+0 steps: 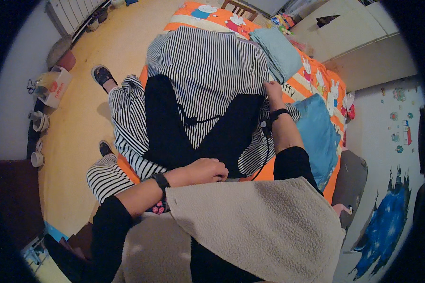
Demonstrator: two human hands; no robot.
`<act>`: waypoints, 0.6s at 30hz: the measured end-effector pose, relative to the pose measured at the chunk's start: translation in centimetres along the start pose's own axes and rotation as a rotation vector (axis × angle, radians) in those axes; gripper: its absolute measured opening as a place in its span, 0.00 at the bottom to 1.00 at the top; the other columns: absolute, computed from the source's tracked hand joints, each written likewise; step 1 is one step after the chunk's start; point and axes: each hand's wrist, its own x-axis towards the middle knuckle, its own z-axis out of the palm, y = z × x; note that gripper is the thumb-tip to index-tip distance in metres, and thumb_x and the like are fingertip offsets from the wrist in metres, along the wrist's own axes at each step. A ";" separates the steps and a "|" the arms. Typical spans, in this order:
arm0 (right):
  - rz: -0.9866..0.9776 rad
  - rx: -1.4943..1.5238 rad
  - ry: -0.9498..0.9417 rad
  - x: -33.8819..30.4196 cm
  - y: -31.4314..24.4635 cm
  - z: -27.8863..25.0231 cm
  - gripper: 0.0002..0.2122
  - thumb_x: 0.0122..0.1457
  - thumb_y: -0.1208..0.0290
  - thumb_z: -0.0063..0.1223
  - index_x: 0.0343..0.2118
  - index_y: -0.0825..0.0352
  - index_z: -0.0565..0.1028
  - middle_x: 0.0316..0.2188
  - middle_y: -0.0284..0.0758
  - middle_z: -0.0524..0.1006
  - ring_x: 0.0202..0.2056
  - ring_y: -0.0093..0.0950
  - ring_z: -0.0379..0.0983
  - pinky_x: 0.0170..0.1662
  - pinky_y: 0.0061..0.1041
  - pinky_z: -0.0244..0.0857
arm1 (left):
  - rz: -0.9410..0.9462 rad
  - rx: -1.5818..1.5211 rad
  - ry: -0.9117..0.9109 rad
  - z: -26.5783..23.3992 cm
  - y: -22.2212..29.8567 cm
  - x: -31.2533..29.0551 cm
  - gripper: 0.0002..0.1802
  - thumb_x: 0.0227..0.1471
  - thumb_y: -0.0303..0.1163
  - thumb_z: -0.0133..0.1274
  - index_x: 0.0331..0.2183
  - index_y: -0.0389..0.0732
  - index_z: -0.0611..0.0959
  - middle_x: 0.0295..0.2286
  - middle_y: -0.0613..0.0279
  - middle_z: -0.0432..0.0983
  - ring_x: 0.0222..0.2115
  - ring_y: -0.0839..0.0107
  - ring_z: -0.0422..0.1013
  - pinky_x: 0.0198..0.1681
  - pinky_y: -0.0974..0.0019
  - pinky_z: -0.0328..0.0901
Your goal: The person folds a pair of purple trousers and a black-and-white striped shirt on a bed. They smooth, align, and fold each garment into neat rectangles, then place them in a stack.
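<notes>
Fleece (264,226), beige and nubby, covers the front of the person's body at the near edge. Just beyond it, the left hand (198,172), below whose heel sits a dark wristband (161,180), rests knuckles up against black cloth (165,122) at the near end of a black-and-white striped garment (208,61). Its fingers curl underneath, so I cannot tell whether they hold anything. Farther out, the right hand (273,92) has its thumb and forefinger closed in a narrow pinch on the striped garment's right edge. The garment lies spread over an orange bedspread (265,170). The step in hand seems to be straightening that edge; the next move would call for keeping the pinch firm while the cloth is drawn flat. Right of it lies a blue pillow (316,137); farther up, a folded pale teal cloth (277,54) touches or nearly touches the stripes. Beyond the bed stands a wooden chair (241,9).
</notes>
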 end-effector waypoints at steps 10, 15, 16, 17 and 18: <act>-0.499 0.117 -0.135 -3.8 -16.0 8.3 0.21 0.50 0.69 0.52 0.49 0.69 0.70 0.42 0.50 0.76 0.45 0.46 0.73 0.49 0.36 0.66 | -0.227 -0.227 -0.062 -2.6 1.4 -2.3 0.19 0.46 0.26 0.52 0.44 0.44 0.77 0.33 0.54 0.78 0.35 0.58 0.75 0.39 0.59 0.68; -0.659 -0.039 -0.267 -7.5 -14.6 10.1 0.26 0.48 0.65 0.58 0.52 0.65 0.70 0.47 0.44 0.70 0.48 0.41 0.69 0.51 0.34 0.65 | -0.222 -0.269 -0.001 -2.2 0.6 -3.2 0.20 0.45 0.25 0.52 0.45 0.44 0.76 0.34 0.54 0.78 0.36 0.59 0.76 0.41 0.60 0.68; -0.692 -0.048 -0.219 -7.9 -13.7 9.7 0.27 0.48 0.64 0.59 0.52 0.65 0.69 0.46 0.43 0.70 0.47 0.41 0.70 0.50 0.34 0.65 | -0.221 -0.253 -0.014 -2.1 0.5 -3.1 0.20 0.45 0.24 0.52 0.45 0.44 0.76 0.35 0.54 0.79 0.36 0.59 0.76 0.41 0.60 0.68; -0.676 -0.018 -0.241 -8.3 -12.8 9.2 0.28 0.48 0.64 0.59 0.53 0.64 0.68 0.47 0.43 0.70 0.47 0.40 0.70 0.51 0.33 0.65 | -0.218 -0.237 -0.029 -2.0 0.5 -3.1 0.20 0.45 0.24 0.52 0.44 0.44 0.76 0.36 0.54 0.79 0.36 0.59 0.76 0.41 0.60 0.68; -0.660 0.016 -0.260 -8.6 -11.8 8.7 0.29 0.47 0.64 0.60 0.54 0.64 0.67 0.48 0.43 0.70 0.48 0.40 0.70 0.51 0.33 0.65 | -0.221 -0.233 -0.031 -1.9 0.5 -3.0 0.20 0.45 0.24 0.51 0.43 0.43 0.77 0.36 0.54 0.79 0.37 0.58 0.76 0.41 0.60 0.68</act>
